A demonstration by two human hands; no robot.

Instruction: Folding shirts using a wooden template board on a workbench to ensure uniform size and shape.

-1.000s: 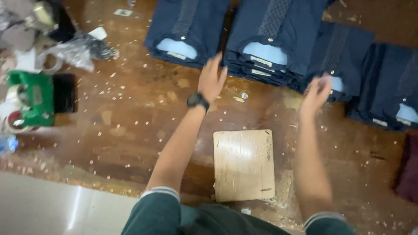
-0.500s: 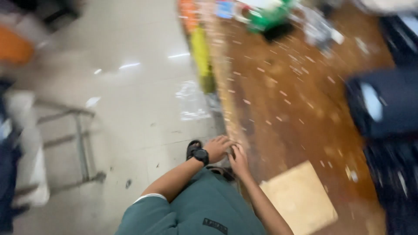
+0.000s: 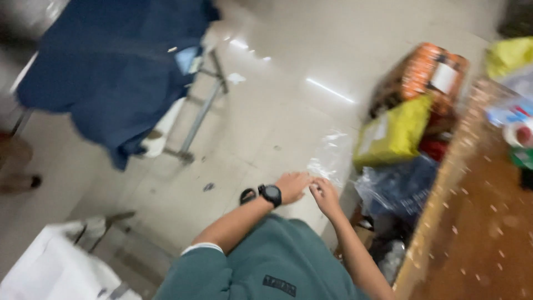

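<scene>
My left hand [image 3: 292, 185], with a black watch [image 3: 270, 194] on the wrist, is held low in front of my green shirt [image 3: 277, 261], above the pale tiled floor [image 3: 266, 111]. My right hand [image 3: 325, 197] is right beside it, fingertips nearly touching. Both hands look relaxed with fingers loosely curled; the picture is blurred and I cannot see anything held. A clear plastic bag [image 3: 333, 158] lies on the floor just beyond the hands.
A metal rack draped with dark blue cloth [image 3: 111, 72] stands at the upper left. Yellow [image 3: 395, 133], orange [image 3: 427, 75] and blue [image 3: 397, 189] bundles are piled by the wooden table's edge [image 3: 438, 211] on the right. A white object [image 3: 50, 272] sits bottom left.
My view has swung left, away from the wooden table with the folded dark blue shirts, to the floor. My hands have dropped from the shirt stacks and come together near my waist.
</scene>
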